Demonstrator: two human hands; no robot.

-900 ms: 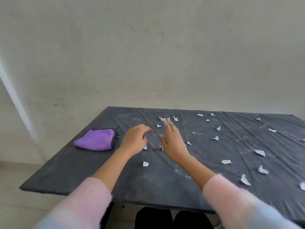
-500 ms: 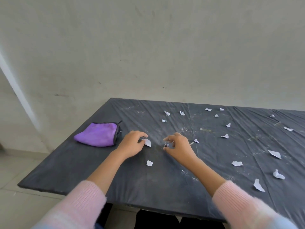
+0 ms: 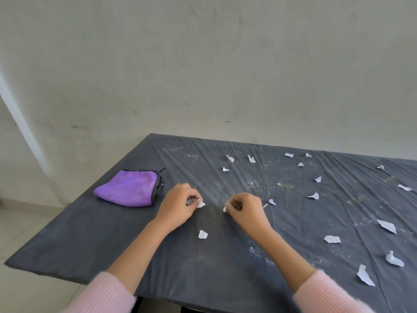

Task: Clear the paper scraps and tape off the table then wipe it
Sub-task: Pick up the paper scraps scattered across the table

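Since the earlier frame both hands have closed: left hand (image 3: 178,205) pinches a paper scrap (image 3: 199,203), right hand (image 3: 244,208) pinches a smaller scrap (image 3: 225,208), mid-frame. Other scraps (image 3: 331,239) litter the table (image 3: 90,245) toward the right; purple cloth (image 3: 128,187) lies left of centre.

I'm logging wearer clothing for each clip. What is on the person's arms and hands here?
Both arms wear fuzzy, ribbed pale pink sleeves, pushed up so the forearms are bare. The left hand and right hand are bare: no gloves, and no rings, watch or markings visible.
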